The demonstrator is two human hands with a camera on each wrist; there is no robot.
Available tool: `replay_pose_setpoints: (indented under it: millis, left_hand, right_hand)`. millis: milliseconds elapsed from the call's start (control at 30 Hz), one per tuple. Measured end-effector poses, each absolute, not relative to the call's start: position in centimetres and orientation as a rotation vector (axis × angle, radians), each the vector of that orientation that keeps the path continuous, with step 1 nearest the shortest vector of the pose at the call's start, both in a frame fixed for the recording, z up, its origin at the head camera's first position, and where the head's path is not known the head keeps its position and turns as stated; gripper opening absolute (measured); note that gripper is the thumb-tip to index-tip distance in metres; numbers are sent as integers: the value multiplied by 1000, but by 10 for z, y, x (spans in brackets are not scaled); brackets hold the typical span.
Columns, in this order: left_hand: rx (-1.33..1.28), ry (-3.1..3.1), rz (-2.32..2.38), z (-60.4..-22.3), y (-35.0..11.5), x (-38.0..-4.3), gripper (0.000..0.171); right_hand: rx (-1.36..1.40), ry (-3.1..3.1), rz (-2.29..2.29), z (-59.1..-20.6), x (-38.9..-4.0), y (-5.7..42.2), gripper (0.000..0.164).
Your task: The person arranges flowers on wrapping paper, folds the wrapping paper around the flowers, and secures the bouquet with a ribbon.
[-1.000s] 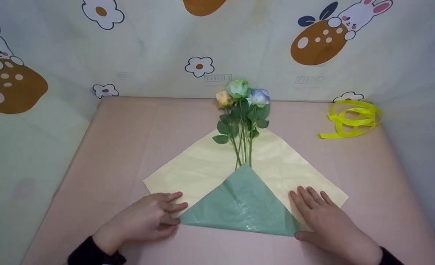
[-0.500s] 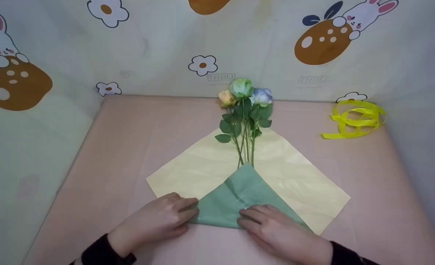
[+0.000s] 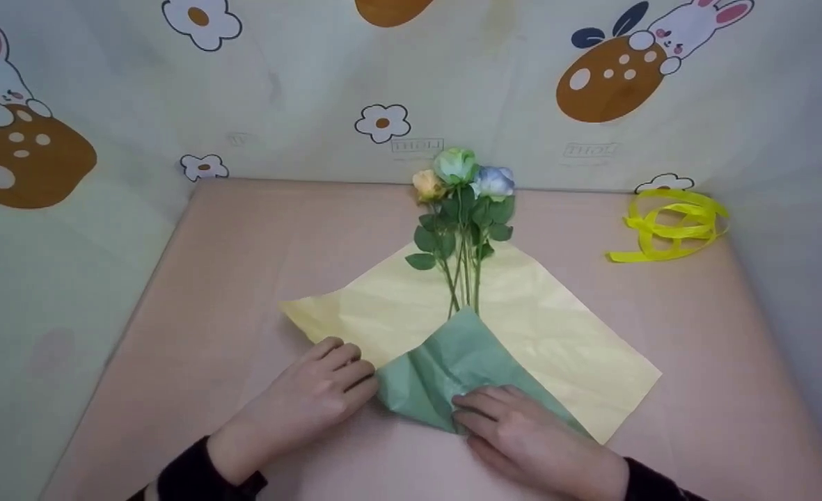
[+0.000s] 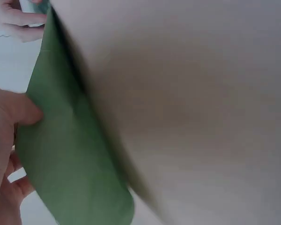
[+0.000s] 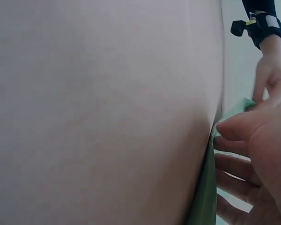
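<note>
- Two hands: the left hand (image 3: 327,383), in a pinching grip, holds the left side of one paper (image 3: 550,320), whose left corner is raised from the pink surface (image 3: 257,243).
- The right hand (image 3: 525,431) has its fingers on the one green flap (image 3: 424,369) of this paper; I cannot tell if its grip pinches the edge.
- Three flowers, one yellowish (image 3: 428,186), one green (image 3: 456,165), one blue (image 3: 495,182); their lower stems go under the flap.
- One yellow ribbon (image 3: 689,231), at far right.
</note>
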State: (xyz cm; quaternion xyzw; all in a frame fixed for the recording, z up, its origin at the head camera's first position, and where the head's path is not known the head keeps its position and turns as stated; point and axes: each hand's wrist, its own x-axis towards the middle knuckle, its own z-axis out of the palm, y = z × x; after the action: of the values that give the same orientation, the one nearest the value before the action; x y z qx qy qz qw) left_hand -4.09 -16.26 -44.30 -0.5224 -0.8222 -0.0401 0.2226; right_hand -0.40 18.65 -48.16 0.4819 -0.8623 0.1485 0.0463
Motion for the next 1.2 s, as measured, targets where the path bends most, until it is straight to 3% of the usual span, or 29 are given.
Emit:
replay_pose_setpoints:
  millis: [200,533,700,867,1200]
  left_hand:
    - [-1374,-2167,0,-415,-129,-56,23]
    - [-1484,-2128,114,-395,-99,-74,26]
    - [-1480,-2131,133,-392,-92,-82,26]
    - [-1478,-2131,130,-393,-78,-91,26]
    - [-1497,-2165,61,-413,-25,-119,26]
  right_hand:
    - [1334,-2648,476,-482,-6,170,35]
    - [1204,-2556,364,-484,-7,142,35]
    - [1250,-2544,228,-488,-8,144,26]
    - [1321,-2536,143,-487,-6,154,27]
    - [1491,-2594,269,-479,6,178,18]
